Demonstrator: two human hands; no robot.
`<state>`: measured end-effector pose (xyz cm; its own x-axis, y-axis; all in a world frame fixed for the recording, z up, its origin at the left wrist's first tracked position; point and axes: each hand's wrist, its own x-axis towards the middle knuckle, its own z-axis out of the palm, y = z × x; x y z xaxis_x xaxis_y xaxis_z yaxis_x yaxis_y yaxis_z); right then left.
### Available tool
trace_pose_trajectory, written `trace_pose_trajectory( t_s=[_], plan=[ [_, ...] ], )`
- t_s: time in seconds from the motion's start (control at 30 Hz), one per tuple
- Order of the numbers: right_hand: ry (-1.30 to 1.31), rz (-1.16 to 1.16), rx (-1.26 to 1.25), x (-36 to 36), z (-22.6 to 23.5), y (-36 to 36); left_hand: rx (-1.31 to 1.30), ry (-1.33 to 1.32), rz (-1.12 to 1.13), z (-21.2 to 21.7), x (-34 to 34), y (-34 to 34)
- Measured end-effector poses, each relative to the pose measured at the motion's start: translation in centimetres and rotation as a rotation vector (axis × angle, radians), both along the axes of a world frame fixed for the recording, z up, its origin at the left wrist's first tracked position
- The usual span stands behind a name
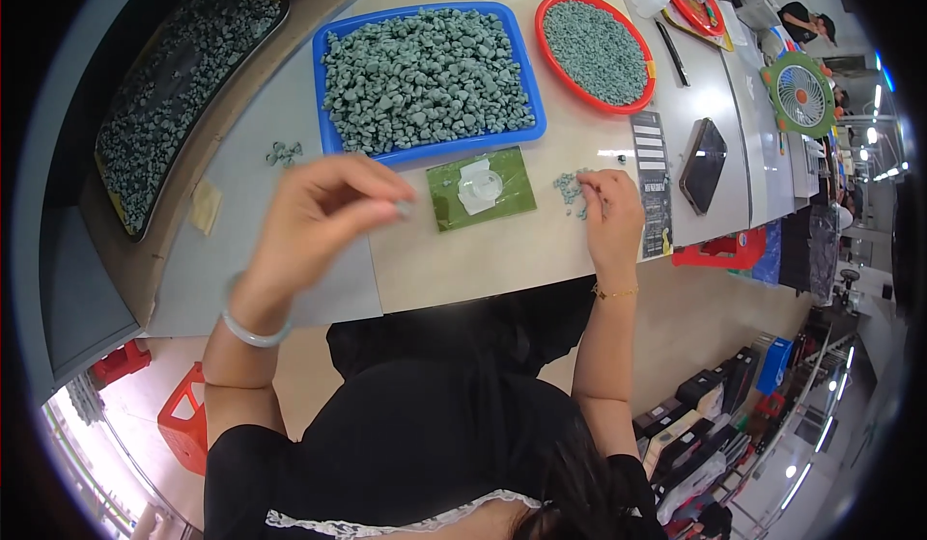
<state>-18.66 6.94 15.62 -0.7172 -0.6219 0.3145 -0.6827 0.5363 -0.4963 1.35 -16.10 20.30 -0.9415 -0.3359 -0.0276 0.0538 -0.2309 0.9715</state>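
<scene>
My left hand (pixel 314 217), a little blurred, is raised over the table with thumb and forefinger pinched on a small grey-green stone (pixel 403 209). My right hand (pixel 612 214) rests on the table, its fingers bent down at a small pile of green stone chips (pixel 568 189); whether it holds one is hidden. Between the hands lies a dark green mat (pixel 512 175) bearing a white patch and a small clear round piece (pixel 486 186). Behind the mat, a blue tray (pixel 540 106) is heaped with larger green stones (pixel 425 77).
A red round tray (pixel 650 96) of finer stones stands at the back right. A black phone (pixel 704 166) and a printed card (pixel 654 173) lie right of my right hand. Several loose stones (pixel 284 153) sit left. A dark tray (pixel 193 106) of stones occupies the left shelf.
</scene>
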Motion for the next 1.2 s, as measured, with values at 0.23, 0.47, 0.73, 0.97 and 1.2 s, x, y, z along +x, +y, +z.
trace_pose_trajectory(
  t_s=[0.23,0.47,0.73,0.97,1.2],
  plan=[
    [0.089,0.075,0.173,0.2,1.3,-3.0,0.212,-0.067,-0.337,-1.6,-1.0,4.2],
    [-0.052,0.14,0.048,2.2,2.3,-4.8,0.25,-0.16,-0.277,-3.4,-0.9,3.5],
    [0.039,0.498,-0.333,8.3,1.9,-6.3,0.422,-0.155,-0.197,-4.5,-0.8,2.9],
    [-0.183,0.543,-0.326,7.6,1.3,-6.2,0.403,-0.126,-0.22,-4.7,-0.7,2.6],
    [-0.167,0.52,-0.283,7.6,1.2,-6.1,0.324,-0.177,-0.228,-4.7,-0.7,2.3]
  ],
)
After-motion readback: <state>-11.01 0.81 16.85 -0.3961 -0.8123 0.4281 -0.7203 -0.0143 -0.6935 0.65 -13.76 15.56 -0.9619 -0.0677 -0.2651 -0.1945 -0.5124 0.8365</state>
